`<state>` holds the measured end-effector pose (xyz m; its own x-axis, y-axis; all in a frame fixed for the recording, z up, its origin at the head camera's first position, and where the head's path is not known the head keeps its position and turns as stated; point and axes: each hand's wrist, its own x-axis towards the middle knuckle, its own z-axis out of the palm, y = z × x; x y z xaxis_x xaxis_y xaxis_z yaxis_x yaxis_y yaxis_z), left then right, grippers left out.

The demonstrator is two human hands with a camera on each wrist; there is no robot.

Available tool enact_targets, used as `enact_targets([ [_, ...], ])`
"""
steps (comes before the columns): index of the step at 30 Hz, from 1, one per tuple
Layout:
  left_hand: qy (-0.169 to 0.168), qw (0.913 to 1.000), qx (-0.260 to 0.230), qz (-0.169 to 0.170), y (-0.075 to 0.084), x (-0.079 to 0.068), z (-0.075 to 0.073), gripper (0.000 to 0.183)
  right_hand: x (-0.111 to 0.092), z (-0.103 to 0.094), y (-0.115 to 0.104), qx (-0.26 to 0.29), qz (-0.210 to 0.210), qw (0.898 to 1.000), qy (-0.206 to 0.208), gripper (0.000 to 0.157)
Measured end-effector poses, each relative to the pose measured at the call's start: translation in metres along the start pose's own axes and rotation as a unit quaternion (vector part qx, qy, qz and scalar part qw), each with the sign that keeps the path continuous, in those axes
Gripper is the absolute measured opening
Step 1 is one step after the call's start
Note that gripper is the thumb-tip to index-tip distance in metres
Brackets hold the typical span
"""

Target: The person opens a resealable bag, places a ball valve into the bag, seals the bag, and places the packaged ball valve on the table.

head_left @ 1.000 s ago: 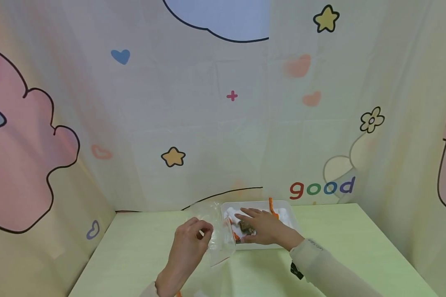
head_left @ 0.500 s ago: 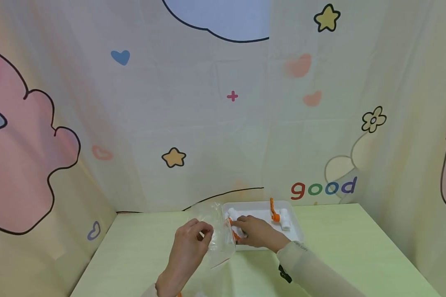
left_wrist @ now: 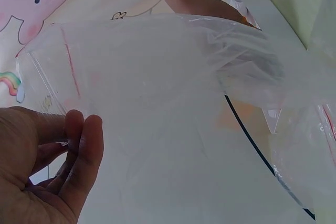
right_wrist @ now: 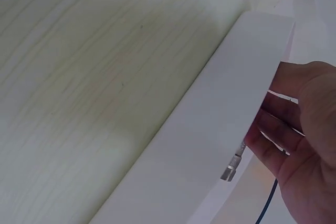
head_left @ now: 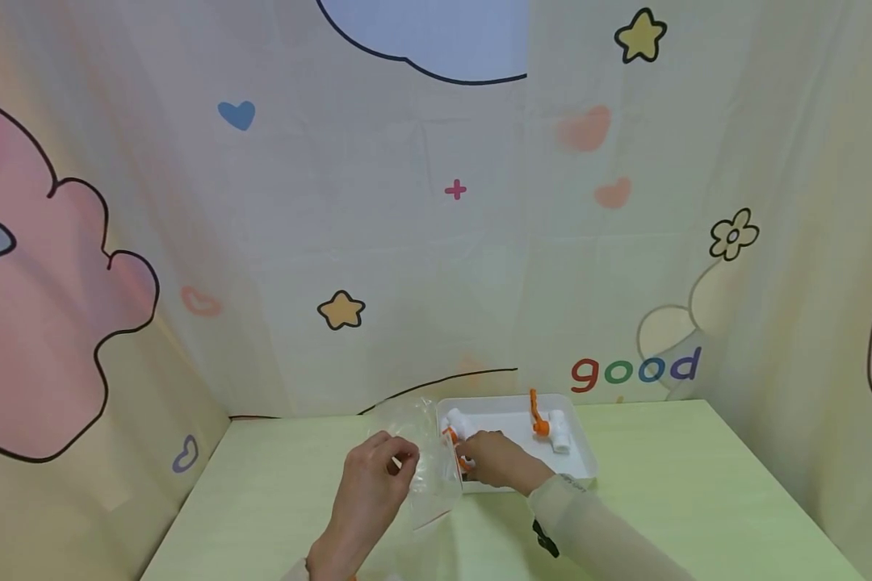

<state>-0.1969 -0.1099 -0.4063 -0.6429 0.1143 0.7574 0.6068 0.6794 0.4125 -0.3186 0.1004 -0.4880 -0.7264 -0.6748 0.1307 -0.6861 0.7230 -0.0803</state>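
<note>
My left hand pinches the edge of a clear plastic zip bag with red lines by its opening. In the left wrist view the bag spreads out wide from the thumb and fingertips. My right hand reaches into the left part of the white tray, close beside the bag, with fingers curled. The right wrist view shows a small metal-ended piece sticking out past the tray's rim from these fingertips; the rest of it is hidden. White and orange parts lie at the tray's left end.
A white cylinder with an orange handle-like part lies in the tray's right half. The tray stands at the back of the pale green table, before a printed curtain. Something orange shows at the bottom edge.
The right hand has moved down and left in the tray, from spread fingers over a dark greenish thing to curled ones. That thing is now out of sight. The left hand stays put.
</note>
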Motion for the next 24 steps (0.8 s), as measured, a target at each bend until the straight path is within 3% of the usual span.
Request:
enact_targets([
  [7,0.000,1.0000,-0.003,-0.001,0.000,-0.001,0.001,0.021,0.003,0.003,-0.003,-0.037,0.012,0.999,-0.015,0.008],
  [16,0.008,0.9999,0.003,0.008,-0.002,-0.001,0.003,0.022,0.011,0.008,-0.004,-0.056,0.035,0.997,-0.027,0.018],
  [24,-0.005,0.9999,0.001,-0.010,0.000,-0.001,0.002,0.021,0.005,0.000,-0.001,-0.060,-0.016,0.998,0.006,0.010],
])
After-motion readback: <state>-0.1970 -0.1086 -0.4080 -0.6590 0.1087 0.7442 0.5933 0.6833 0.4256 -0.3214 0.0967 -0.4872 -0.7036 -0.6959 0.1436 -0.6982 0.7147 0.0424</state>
